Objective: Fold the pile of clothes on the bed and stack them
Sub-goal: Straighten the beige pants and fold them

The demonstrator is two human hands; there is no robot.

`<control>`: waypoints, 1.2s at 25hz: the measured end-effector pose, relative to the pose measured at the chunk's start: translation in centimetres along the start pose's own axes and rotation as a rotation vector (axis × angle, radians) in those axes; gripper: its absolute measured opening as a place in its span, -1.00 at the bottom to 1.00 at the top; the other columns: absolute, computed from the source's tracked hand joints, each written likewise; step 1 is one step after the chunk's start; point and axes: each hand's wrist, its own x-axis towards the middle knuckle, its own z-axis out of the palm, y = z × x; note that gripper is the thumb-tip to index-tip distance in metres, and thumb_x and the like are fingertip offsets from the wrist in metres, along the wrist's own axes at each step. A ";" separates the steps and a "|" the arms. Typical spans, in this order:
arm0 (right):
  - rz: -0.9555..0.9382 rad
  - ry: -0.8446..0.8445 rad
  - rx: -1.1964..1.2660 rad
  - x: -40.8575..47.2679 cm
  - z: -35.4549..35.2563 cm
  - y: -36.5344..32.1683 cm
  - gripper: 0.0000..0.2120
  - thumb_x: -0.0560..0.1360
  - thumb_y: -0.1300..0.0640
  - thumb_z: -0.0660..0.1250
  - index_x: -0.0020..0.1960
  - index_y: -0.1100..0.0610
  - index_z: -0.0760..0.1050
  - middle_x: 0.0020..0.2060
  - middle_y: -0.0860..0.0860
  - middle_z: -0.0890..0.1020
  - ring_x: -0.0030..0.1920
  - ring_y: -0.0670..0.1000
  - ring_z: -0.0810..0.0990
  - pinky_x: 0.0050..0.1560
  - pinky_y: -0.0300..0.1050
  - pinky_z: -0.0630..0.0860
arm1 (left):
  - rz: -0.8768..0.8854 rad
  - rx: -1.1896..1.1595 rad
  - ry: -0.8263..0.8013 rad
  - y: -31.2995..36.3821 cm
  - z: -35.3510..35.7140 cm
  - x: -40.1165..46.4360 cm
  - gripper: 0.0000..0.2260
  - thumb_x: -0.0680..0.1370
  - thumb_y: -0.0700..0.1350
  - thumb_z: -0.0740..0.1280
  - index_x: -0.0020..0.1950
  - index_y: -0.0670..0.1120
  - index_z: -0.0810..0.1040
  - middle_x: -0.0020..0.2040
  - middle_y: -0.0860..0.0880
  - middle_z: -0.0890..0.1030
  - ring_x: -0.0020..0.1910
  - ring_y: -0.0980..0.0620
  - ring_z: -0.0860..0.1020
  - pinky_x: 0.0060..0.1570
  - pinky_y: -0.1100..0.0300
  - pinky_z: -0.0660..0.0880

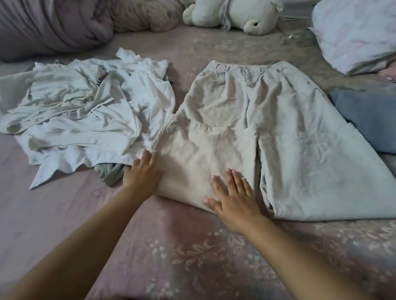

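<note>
Both your flat, open hands, left hand [142, 172] and right hand [232, 196], press the trousers [254, 136]; pushing sideways may drag the pile [75, 106].

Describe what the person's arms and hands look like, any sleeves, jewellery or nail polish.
Both forearms are bare, with no sleeves in view. The left hand and the right hand wear no gloves, and no rings, watch or bracelets are visible. The right hand's fingernails look pale and glossy, possibly lightly polished, though that is hard to tell.
</note>
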 end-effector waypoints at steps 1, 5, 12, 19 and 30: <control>0.004 -0.011 0.002 -0.2 -0.1 0.0 0.00 0.18 -0.47 -0.61 0.53 -0.04 -0.30 0.51 0.15 -0.30 0.49 0.11 -0.37 0.43 0.03 -0.38 | -0.029 -0.057 0.003 -0.1 -0.3 0.1 -0.46 0.56 -0.03 0.24 0.49 -0.14 0.15 0.40 -0.21 0.27 0.32 -0.26 0.33 0.17 -0.11 0.37; 0.010 -0.004 -0.029 -0.8 0.0 0.0 0.09 0.12 -0.48 -0.64 0.54 0.02 -0.29 0.48 0.18 -0.33 0.50 0.18 -0.33 0.43 0.05 -0.38 | -0.309 -0.492 0.017 -0.8 -2.5 1.6 -0.55 0.45 -0.17 0.39 0.25 -0.34 0.39 0.13 -0.28 0.50 0.14 -0.25 0.48 0.03 0.05 0.40; 0.036 0.070 0.462 -2.0 -5.5 -2.0 -0.27 0.58 -0.27 -0.15 0.53 0.26 0.01 0.52 0.20 0.07 0.52 0.12 0.03 0.48 -0.06 -0.02 | -0.262 -1.361 -0.264 2.0 -7.7 -0.2 -0.86 0.52 -0.27 0.35 0.05 -0.13 0.52 -0.09 -0.10 0.55 -0.19 0.04 0.55 -0.24 0.17 0.52; 0.066 0.030 1.040 4.4 -13.7 -7.8 -0.72 0.56 -0.05 0.27 -0.24 0.06 0.33 -0.31 -0.03 0.47 -0.29 -0.08 0.49 -0.28 -0.36 0.41 | -0.095 -1.477 -0.001 5.9 -6.3 -3.3 -0.87 0.47 -0.34 0.38 -0.16 -0.12 0.58 -0.28 -0.07 0.53 -0.22 -0.01 0.51 -0.15 0.10 0.46; -0.039 -0.034 1.199 4.3 -11.6 -6.0 -0.66 0.59 0.20 0.23 0.35 0.23 0.39 0.24 0.12 0.54 0.22 0.02 0.52 0.27 -0.09 0.44 | -0.213 -1.294 0.386 7.7 -3.3 -3.6 -0.71 0.48 -0.33 0.27 0.16 -0.14 0.40 -0.02 -0.13 0.51 -0.01 0.04 0.56 -0.12 0.26 0.43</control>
